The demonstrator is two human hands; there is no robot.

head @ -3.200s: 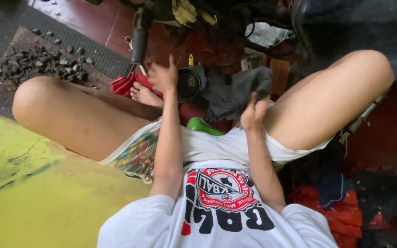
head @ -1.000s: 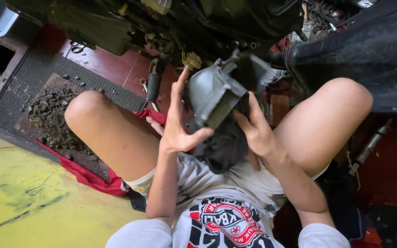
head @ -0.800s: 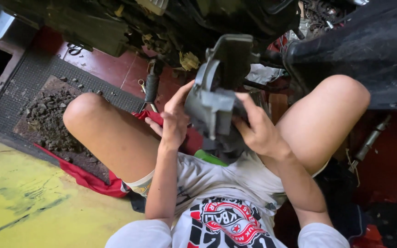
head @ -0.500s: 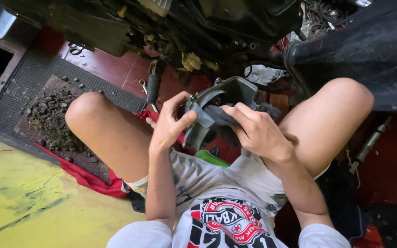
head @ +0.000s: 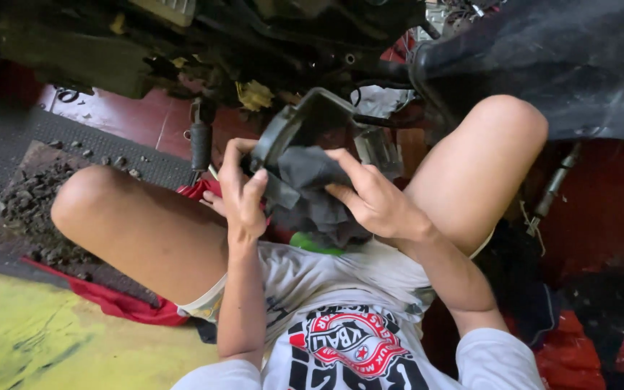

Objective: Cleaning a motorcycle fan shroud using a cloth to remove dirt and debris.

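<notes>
A: Since you asked where the part sits: the dark plastic cover is just above the middle of the frame, held up between the raised knees, below the black underside of the machine that fills the top edge.

B: Hands?

A: Left hand is left of centre, fingers curled around the cover's left rim, thumb on the near face. Closed on it. Right hand is right of centre, fingers spread and pressing a dark grey rag against the inside of the cover.

B: Rag loose or bunched?

A: Bunched. Upper part lies in the cover, the rest hangs down below both hands toward the lap.

B: Cover orientation?

A: Tilted, open side toward the camera, top rim leaning to the right. Can't tell whether it touches the machine above.

B: What else is around?

A: Something green shows just under the rag, mostly hidden. Red cloth lies under the left thigh at lower left. A pile of dark gravel sits on a black mat at the left edge. Yellow floor in the lower left corner, red floor tiles at upper left behind the knee. A black spring-like cylinder hangs from the machine, just left of the left hand.

B: Right side?

A: Dark, cluttered. More red cloth at lower right, details unclear.
</notes>
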